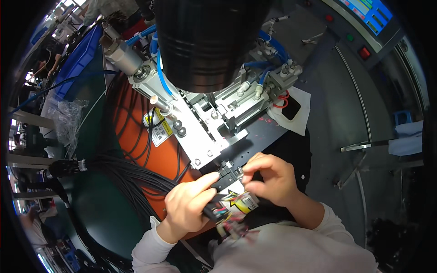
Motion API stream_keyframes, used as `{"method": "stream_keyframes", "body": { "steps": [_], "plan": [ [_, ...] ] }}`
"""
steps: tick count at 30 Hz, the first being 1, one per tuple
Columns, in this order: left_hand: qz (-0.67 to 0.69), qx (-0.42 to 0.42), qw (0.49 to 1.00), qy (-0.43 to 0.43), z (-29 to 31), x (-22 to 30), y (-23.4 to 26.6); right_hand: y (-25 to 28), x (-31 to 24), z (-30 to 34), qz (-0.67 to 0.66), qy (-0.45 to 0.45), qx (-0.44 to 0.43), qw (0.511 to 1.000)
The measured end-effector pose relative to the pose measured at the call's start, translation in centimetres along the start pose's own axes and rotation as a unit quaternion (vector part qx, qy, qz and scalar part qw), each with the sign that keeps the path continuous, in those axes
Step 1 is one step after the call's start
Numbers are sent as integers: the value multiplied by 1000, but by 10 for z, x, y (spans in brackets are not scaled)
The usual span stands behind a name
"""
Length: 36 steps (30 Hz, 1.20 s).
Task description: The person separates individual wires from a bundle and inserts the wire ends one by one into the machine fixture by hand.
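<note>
So, left to right: there's a long blue plastic bin (84,61) up at the far left, with a crumpled wad of clear plastic wrap (68,116) below it, next to the dark green tabletop (114,232). A thick bundle of thin black cables (123,170) runs over that and across a flat orange-red panel (170,148) toward the person. The left hand (189,207) is curled around a black cable end with stripped multicoloured wires (221,211), so that's where the workpiece is: the sheath comes out beside the palm and the loose wires (pretty blurry) hang toward the white-sleeved body. The left index finger reaches up to a small black block fixture (226,176), tip right at its edge.

Just above is a silver metal press with blue air hoses (195,141), and a big glossy black cylinder (205,45) blocks a lot of it. Below the block there's a white label with a yellow marking (243,204), partly behind the wires.

The right hand (273,177) is at the block's right side, thumb and index nearly together in a narrow pinch; can't tell if anything's between them. Farther right, a white paper sheet (300,120) lies by the press, with a bright red square switch (364,53) at upper right.
</note>
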State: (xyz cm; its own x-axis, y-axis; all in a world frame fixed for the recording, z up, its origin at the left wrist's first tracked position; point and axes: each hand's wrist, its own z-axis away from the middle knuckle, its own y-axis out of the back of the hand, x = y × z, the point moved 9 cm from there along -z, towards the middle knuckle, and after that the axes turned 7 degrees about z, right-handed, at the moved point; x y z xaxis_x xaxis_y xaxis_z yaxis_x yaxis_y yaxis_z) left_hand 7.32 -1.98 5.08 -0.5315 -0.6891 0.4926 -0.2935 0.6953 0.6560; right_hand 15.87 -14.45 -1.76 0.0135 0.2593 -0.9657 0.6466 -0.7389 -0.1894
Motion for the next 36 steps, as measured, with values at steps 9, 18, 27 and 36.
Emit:
{"method": "stream_keyframes", "body": {
  "steps": [9, 18, 27, 36],
  "plan": [
    [19, 43, 999, 25, 2, -3, 4, -9, -24, -6, 86, 115, -9, 990],
    [46, -7, 994, 102, -6, -5, -3, -32, -10, -9, 38, 81, 21, 996],
    [27, 41, 992, 116, -2, -12, 0, -37, -54, -7, 418, 250, 100, 868],
    [18, 35, 993, 107, -1, -11, -7, -20, -8, -19, 141, 65, 63, 986]
  ]
}}
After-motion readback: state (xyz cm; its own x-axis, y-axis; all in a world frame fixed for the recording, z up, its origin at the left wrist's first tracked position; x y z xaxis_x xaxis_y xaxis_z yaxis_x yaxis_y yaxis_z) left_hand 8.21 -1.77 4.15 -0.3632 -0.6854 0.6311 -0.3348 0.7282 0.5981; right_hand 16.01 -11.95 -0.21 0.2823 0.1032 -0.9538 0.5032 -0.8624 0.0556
